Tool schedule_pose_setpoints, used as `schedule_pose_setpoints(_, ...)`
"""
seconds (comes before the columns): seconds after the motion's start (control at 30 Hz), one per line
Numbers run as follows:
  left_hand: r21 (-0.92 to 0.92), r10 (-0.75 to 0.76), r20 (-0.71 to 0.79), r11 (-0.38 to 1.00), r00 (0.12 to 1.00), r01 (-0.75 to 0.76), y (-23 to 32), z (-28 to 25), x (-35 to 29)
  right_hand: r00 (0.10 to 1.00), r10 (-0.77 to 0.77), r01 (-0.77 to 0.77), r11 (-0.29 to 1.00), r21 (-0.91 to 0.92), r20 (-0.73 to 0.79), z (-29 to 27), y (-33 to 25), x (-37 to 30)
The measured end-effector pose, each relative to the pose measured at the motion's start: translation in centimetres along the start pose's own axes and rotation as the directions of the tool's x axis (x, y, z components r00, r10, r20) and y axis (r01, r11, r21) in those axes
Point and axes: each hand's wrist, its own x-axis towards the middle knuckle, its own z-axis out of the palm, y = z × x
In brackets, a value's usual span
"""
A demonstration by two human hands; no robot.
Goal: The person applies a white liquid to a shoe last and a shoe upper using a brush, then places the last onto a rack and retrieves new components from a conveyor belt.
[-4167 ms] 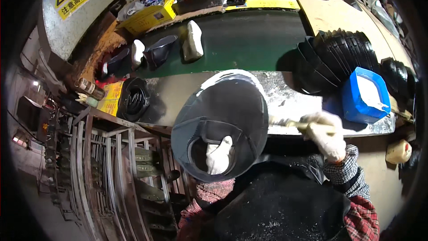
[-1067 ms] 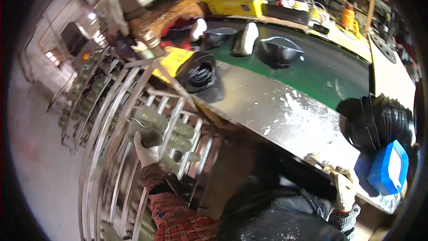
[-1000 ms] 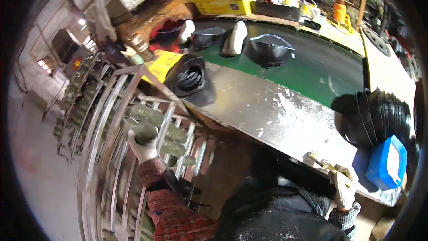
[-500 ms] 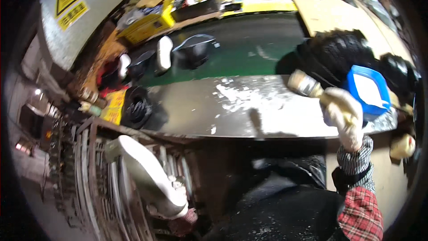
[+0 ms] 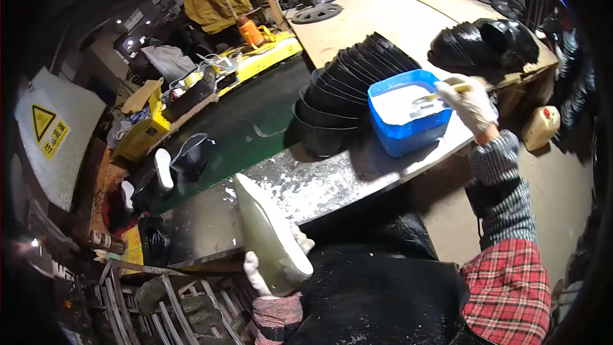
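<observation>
We have the left hand (image 5: pixel 258 275) round the near part of an olive shoe-shaped piece (image 5: pixel 265 239); grip full, glove showing on both flanks, palm hidden behind; probably cupped from below to leave the white face uncovered; piece is up in front of the apron (image 5: pixel 383 294), its far end overlapping the desk (image 5: pixel 204 227) in our view; long axis slants from far left to near right, narrower tip pointing away over the desk, rounded end toward the apron; white face turned up and to the right; toe or heel, we can't tell.

Right hand (image 5: pixel 471 103) has its grip narrow round the handle of a brush (image 5: pixel 423 110); handle slants over the rim of the blue tub (image 5: pixel 405 137), head at the white contents (image 5: pixel 396 103); how deep the bristles sit, we can't tell; tub sits by the desk's near edge, likely for short reach; nested black pieces (image 5: pixel 357 83) just beside it, likely nested to save room; metal rack (image 5: pixel 179 310) below left, with more olive pieces.
</observation>
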Motion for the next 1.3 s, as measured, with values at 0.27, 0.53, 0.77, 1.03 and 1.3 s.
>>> schedule_pose_setpoints(0.27,-0.176,-0.337,-0.521,0.941,0.784,0.288,1.6,-6.7,-7.3,0.985,-0.123,0.063,0.91,0.409,0.122,1.8,-7.7,-6.1)
schedule_pose_setpoints(0.53,-0.254,-0.359,-0.397,0.927,0.845,0.274,1.0,-10.7,-6.2,0.684,-0.463,-0.043,0.746,0.665,0.564,25.0,-15.0,-8.5)
schedule_pose_setpoints(0.77,-0.553,-0.274,0.03,0.797,0.961,0.244,0.0,-13.5,-6.7,0.41,-0.72,0.166,0.663,0.73,0.56,20.1,-13.9,-8.9)
schedule_pose_setpoints(1.03,-0.58,-0.168,0.355,0.732,0.92,0.358,1.0,-11.8,-4.9,0.509,-0.614,0.298,0.784,0.545,0.604,23.6,-19.7,-6.8)
schedule_pose_setpoints(1.3,-0.559,-0.176,0.068,0.809,0.982,0.184,1.6,-8.6,-4.6,0.489,-0.503,-0.08,0.787,0.611,0.712,19.1,-19.0,-11.1)
